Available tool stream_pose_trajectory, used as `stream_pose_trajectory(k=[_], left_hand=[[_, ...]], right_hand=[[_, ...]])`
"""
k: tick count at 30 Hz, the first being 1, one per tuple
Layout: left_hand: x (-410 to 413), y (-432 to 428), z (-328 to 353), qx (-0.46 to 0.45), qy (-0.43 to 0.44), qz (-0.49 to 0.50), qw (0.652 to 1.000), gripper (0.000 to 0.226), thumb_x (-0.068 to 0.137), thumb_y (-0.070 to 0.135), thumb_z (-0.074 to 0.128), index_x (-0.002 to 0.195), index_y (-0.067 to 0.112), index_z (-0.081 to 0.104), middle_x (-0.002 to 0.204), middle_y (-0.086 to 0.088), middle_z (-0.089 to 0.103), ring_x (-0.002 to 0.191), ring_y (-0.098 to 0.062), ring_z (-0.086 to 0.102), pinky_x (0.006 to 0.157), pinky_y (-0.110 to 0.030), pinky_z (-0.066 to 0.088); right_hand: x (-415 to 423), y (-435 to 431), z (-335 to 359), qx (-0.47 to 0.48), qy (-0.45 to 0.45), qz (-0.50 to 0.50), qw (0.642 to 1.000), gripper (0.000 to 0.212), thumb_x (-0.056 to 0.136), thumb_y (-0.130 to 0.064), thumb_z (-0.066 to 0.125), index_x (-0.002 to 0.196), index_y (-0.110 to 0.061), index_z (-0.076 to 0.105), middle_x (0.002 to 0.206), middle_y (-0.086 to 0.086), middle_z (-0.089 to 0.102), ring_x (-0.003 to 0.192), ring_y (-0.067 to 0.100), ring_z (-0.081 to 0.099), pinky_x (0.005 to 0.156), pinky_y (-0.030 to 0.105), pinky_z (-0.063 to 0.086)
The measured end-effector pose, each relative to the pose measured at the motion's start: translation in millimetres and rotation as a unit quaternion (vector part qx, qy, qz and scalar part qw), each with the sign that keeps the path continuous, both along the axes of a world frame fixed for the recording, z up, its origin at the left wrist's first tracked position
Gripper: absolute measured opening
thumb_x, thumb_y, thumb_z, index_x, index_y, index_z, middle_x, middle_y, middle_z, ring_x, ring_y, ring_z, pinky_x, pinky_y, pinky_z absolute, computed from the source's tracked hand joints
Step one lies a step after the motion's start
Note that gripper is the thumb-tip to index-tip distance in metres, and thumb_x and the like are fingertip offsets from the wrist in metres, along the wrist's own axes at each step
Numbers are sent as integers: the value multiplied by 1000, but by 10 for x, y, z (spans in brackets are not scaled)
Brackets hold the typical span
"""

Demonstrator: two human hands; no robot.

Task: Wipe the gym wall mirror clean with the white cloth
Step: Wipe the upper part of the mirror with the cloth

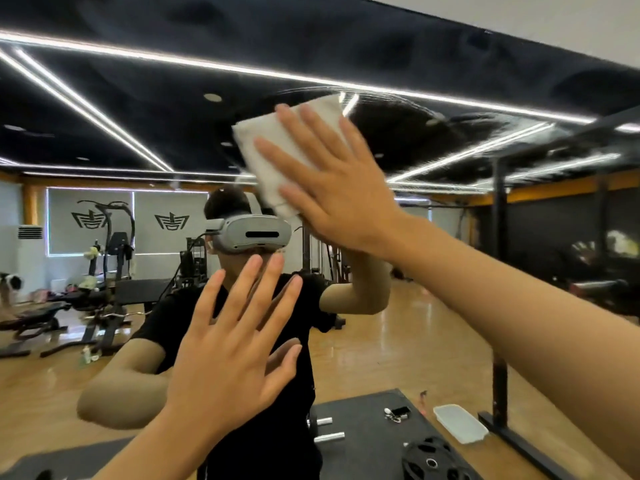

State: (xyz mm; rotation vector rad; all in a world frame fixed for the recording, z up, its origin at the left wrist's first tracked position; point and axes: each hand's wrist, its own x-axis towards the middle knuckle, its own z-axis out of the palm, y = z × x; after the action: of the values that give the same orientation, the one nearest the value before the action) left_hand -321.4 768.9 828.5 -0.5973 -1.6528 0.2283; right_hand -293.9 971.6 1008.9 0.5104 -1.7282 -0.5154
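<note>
The gym wall mirror (433, 323) fills almost the whole view and reflects the room and me. My right hand (332, 181) is raised high and presses a folded white cloth (273, 147) flat against the glass, fingers spread over it. Curved wipe streaks show on the glass just right of the cloth. My left hand (235, 344) is lower, palm flat on or very near the mirror, fingers spread, holding nothing.
The mirror's top edge runs diagonally at the upper right, with pale wall (554, 15) above it. Reflected are weight benches (69, 306), a black rack post (498, 271), a dark mat with a white tray (460, 422) and small items, and a wooden floor.
</note>
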Motion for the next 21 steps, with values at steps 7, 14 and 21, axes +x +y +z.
stream_pose_trajectory(k=[7, 14, 21], left_hand=[[-13, 35, -2, 4, 4, -3, 1000, 78, 98, 55, 46, 165, 16, 35, 175, -15, 19, 161, -35, 21, 128, -61, 18], [3, 30, -17, 2, 6, 9, 1000, 78, 98, 54, 46, 164, 14, 36, 175, -16, 18, 162, -35, 19, 128, -62, 17], [3, -3, 10, 6, -2, -3, 1000, 75, 100, 54, 45, 164, 16, 35, 174, -15, 21, 161, -33, 22, 128, -59, 17]], right_hand=[[246, 1729, -141, -320, 23, -92, 943, 67, 111, -53, 9, 167, -18, 18, 174, 19, 11, 160, 38, 10, 126, 64, 15], [90, 323, 81, -322, 49, -39, 945, 65, 108, -50, 13, 169, -25, 11, 175, 16, 8, 161, 38, 8, 127, 62, 11], [-110, -939, -64, -64, 21, -2, 998, 61, 110, -50, 15, 168, -31, 14, 176, 11, 8, 162, 33, 5, 127, 60, 7]])
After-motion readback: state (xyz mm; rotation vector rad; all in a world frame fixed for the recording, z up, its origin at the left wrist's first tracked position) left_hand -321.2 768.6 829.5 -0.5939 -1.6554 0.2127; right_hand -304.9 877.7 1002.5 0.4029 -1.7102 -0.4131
